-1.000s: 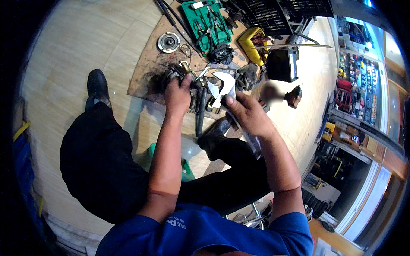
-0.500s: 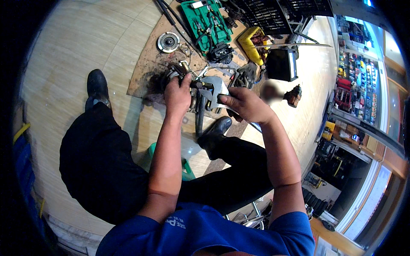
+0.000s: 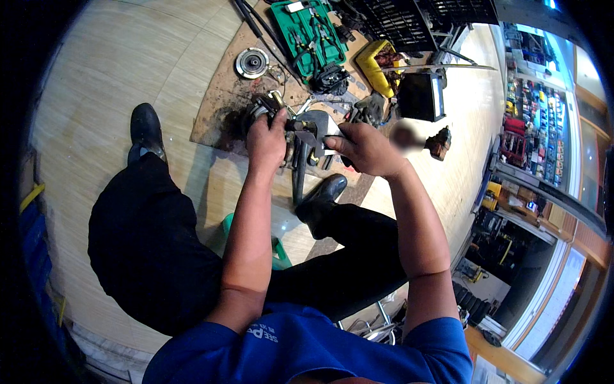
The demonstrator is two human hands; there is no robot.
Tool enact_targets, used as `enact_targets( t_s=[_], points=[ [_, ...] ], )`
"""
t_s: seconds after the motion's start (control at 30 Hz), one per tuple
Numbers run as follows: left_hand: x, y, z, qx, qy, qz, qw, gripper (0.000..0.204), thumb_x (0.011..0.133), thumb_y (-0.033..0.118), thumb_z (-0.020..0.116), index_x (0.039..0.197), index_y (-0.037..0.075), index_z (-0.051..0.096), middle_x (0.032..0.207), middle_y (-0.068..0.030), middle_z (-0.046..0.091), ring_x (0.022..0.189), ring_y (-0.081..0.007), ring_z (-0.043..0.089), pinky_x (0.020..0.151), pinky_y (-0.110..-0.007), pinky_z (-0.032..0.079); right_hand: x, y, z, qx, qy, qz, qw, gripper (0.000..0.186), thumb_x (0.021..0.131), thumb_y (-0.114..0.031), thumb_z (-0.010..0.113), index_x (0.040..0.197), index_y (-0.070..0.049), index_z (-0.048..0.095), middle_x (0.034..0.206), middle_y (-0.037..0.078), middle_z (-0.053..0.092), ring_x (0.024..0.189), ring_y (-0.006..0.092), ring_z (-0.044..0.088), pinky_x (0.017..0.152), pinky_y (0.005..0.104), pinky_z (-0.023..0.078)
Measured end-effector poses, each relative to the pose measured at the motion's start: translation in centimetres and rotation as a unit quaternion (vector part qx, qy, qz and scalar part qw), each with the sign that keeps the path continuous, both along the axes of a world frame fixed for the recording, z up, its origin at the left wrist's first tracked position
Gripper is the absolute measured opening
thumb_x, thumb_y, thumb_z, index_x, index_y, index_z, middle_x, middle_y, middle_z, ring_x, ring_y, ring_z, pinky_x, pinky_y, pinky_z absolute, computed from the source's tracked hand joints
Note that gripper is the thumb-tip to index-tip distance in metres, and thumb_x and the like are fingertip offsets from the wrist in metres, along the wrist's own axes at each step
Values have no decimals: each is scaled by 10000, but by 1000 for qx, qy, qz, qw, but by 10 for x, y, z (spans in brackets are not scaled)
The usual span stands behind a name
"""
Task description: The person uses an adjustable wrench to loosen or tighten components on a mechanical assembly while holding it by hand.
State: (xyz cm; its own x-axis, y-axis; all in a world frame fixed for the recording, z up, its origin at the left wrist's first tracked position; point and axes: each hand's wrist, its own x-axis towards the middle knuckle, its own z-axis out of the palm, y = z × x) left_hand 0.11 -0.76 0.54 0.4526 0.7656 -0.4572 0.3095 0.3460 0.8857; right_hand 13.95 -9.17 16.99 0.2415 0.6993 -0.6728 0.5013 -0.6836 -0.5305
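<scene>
My left hand point(image 3: 266, 137) is closed on a dark, greasy metal assembly point(image 3: 256, 112) with silver fittings, resting at the front of the worn cardboard mat point(image 3: 211, 118). My right hand point(image 3: 361, 147) grips a large silver adjustable wrench point(image 3: 329, 131), its head against a dark fitting just right of my left hand; the exact contact is unclear. A long dark tube point(image 3: 299, 179) points downward below the assembly. A round metal disc point(image 3: 252, 63) lies above, and dark gloves point(image 3: 369, 109) lie just beyond my right hand.
An open green tool case point(image 3: 300, 35), dark rods point(image 3: 265, 35), a yellow container point(image 3: 368, 64), black crates point(image 3: 390, 22) and a black box point(image 3: 419, 96) crowd the back. A rusty part point(image 3: 440, 143) sits at right. Shop shelves point(image 3: 534, 121) line the right. My boots point(image 3: 147, 131) flank the mat.
My right hand has moved up and inward with the wrench, whose bright head has turned and now sits darker against the fitting. My left hand has stayed in place.
</scene>
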Motion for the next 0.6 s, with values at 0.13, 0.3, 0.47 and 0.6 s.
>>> enact_targets(
  t_s=[0.13,0.3,0.47,0.6],
  points=[
    [1,-1,-3,8,-20,5,1000,383,945,344,604,995,-35,639,901,-254,669,874,-425,637,773,-455,475,7,-1,-5,4,-19,30,999,432,961,-414,590,917,15,616,629,90,558,578,163,543,554,352,438],
    [1,-1,-1,11,-21,11,1000,385,945,343,605,1000,-36,639,906,-254,670,880,-426,637,776,-453,477,11,4,-4,33,-25,68,997,442,960,-423,587,924,16,623,645,135,549,616,201,528,601,379,439],
    [1,0,4,2,6,3,1000,384,938,346,616,997,-33,642,907,-249,674,882,-419,642,777,-449,478,11,1,-8,32,-31,55,997,442,952,-424,601,944,17,633,662,108,569,627,179,514,608,361,441],
    [2,-1,1,-15,-6,15,1000,375,934,344,623,997,-25,647,905,-243,677,880,-415,644,775,-446,479,3,0,-7,30,15,-6,999,454,944,-432,613,947,21,635,657,58,569,623,148,508,596,337,441]
  ],
)
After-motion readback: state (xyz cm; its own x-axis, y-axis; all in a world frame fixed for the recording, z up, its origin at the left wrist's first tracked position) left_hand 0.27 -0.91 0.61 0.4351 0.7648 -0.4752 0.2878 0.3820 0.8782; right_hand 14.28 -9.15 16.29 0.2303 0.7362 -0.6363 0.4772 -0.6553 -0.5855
